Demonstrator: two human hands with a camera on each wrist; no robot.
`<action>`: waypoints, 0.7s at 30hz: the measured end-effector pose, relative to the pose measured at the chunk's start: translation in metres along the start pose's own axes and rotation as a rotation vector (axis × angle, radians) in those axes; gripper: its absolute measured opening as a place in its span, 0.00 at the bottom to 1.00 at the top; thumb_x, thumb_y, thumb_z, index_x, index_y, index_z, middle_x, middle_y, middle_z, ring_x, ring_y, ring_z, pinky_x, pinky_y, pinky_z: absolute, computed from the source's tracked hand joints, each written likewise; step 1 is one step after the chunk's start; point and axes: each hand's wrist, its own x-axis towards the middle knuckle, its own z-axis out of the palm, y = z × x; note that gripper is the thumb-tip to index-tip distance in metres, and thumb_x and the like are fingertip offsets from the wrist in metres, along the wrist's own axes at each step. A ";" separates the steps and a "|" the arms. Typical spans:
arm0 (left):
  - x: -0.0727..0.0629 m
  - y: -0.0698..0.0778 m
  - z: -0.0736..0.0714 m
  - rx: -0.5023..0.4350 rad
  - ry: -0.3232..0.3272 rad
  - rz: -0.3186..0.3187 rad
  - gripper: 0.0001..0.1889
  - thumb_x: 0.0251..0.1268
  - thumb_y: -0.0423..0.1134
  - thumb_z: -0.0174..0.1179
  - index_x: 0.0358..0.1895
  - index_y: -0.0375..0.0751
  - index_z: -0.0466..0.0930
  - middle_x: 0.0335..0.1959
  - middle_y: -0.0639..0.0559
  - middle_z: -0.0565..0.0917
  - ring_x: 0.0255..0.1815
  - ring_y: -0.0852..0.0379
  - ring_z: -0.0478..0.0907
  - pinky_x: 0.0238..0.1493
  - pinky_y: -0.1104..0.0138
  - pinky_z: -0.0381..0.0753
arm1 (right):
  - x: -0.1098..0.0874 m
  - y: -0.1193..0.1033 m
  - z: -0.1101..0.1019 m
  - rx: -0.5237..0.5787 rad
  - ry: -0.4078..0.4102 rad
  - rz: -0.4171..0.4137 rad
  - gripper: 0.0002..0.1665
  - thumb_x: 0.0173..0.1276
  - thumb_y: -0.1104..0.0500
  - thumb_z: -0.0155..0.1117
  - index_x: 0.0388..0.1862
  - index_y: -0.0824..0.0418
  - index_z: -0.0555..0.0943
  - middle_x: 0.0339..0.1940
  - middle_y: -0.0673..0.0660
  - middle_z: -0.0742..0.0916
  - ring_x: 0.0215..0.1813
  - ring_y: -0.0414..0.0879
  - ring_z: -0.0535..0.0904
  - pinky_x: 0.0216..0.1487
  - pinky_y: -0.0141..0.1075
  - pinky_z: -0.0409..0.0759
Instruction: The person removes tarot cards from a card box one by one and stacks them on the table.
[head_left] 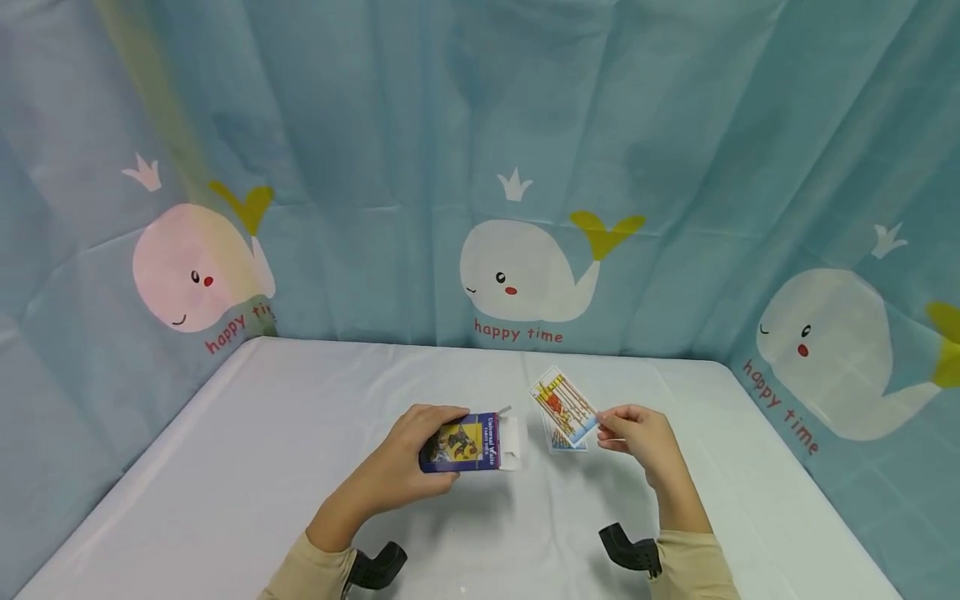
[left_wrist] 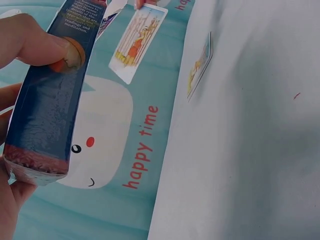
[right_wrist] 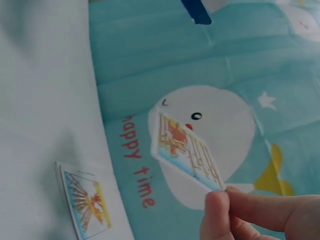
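My left hand (head_left: 407, 463) grips a dark blue tarot deck box (head_left: 461, 443) by its sides, above the table. Its white end flap (head_left: 512, 443) stands open toward the right. The thumb lies along the box's narrow side (left_wrist: 50, 100) in the left wrist view. Between thumb and fingertips, my right hand (head_left: 636, 435) pinches one tarot card (head_left: 564, 404) by a corner, picture side showing. Below that card, a small stack of cards (right_wrist: 87, 205) lies face up on the table, partly hidden by the held card in the head view.
A white cloth covers the table (head_left: 247, 450). Behind and at both sides hangs a light blue curtain (head_left: 360, 167) printed with whales and "happy time". Black wrist mounts (head_left: 378, 567) sit on both beige sleeves.
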 end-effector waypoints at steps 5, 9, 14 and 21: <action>0.002 0.001 0.000 0.004 -0.007 0.002 0.38 0.50 0.40 0.71 0.69 0.54 0.71 0.64 0.57 0.76 0.59 0.60 0.67 0.52 0.62 0.74 | 0.008 0.008 0.000 0.090 0.004 0.052 0.20 0.71 0.62 0.61 0.53 0.78 0.79 0.28 0.51 0.88 0.31 0.37 0.86 0.38 0.30 0.85; 0.001 0.000 0.001 -0.002 0.004 0.001 0.38 0.50 0.39 0.72 0.69 0.55 0.71 0.63 0.59 0.76 0.59 0.60 0.67 0.52 0.62 0.73 | 0.013 0.015 0.005 0.200 -0.021 0.085 0.19 0.69 0.65 0.61 0.52 0.80 0.76 0.27 0.53 0.88 0.31 0.38 0.86 0.37 0.28 0.84; -0.001 -0.001 0.003 -0.008 -0.012 -0.017 0.38 0.50 0.40 0.72 0.69 0.56 0.71 0.63 0.59 0.76 0.59 0.60 0.66 0.52 0.62 0.72 | 0.017 0.026 0.010 0.242 -0.043 0.123 0.16 0.69 0.67 0.61 0.50 0.79 0.76 0.25 0.53 0.88 0.31 0.38 0.86 0.36 0.28 0.84; 0.000 0.000 0.004 -0.008 -0.008 -0.012 0.38 0.49 0.39 0.72 0.69 0.52 0.72 0.64 0.58 0.76 0.60 0.60 0.67 0.53 0.61 0.74 | 0.023 0.037 0.016 0.238 -0.016 0.143 0.18 0.69 0.66 0.62 0.51 0.79 0.77 0.25 0.53 0.88 0.30 0.38 0.86 0.36 0.28 0.84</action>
